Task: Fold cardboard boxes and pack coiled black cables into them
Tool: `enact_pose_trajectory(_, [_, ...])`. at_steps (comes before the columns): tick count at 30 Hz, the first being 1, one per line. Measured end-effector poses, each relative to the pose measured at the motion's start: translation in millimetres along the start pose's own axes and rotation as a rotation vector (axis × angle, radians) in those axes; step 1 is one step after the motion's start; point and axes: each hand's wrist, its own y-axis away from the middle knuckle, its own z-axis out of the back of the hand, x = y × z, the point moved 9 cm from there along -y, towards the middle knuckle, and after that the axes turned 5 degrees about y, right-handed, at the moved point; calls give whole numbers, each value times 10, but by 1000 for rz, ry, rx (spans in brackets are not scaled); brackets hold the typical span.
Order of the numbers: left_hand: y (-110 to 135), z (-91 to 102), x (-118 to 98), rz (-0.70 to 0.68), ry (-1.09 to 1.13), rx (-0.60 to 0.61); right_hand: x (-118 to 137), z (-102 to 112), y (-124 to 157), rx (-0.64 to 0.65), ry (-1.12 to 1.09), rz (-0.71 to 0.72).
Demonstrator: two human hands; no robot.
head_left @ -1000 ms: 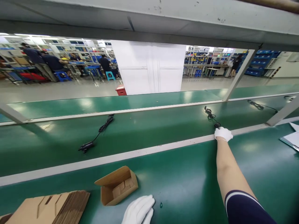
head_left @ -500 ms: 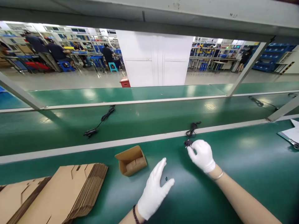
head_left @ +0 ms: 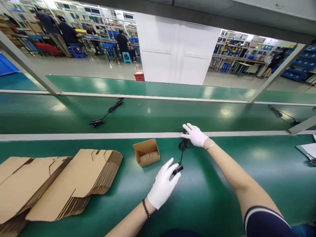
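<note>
My left hand (head_left: 163, 186), in a white glove, holds a small black plug (head_left: 178, 169) between its fingers and thumb. The plug ends a thin black cable (head_left: 183, 144). My right hand (head_left: 195, 135), also gloved, grips the cable's coil close to the white strip (head_left: 98, 136) along the green belt. A short length of cable runs down between my hands. A small open cardboard box (head_left: 146, 152) stands just left of my left hand.
Stacks of flattened cardboard (head_left: 81, 174) lie at the left of the near green belt. Similar black cables lie on the far belt (head_left: 158, 115), and papers (head_left: 308, 152) sit at the right edge. Metal uprights stand beyond, with co-workers at benches in the distance.
The cable has come from the far belt to the near one. The plug has passed from my right hand to my left, and my right hand now holds the coil.
</note>
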Motion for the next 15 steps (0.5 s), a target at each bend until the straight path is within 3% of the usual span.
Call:
enact_pose_trajectory(4, [-62,228,-214,-71,-36,-40,138,-8,-121,118,75,203])
enact_pose_trajectory(8, [-281,347,-596,-136,-124,-140,486,338,118,128,35,244])
enact_pose_trajectory(11, [-506,161,-688,-73,-178,-46,650,608,347,162,-10,158])
enact_pose_trajectory(15, [-612,-59,-522,61,-244,171,689,751,614,191,-54,71])
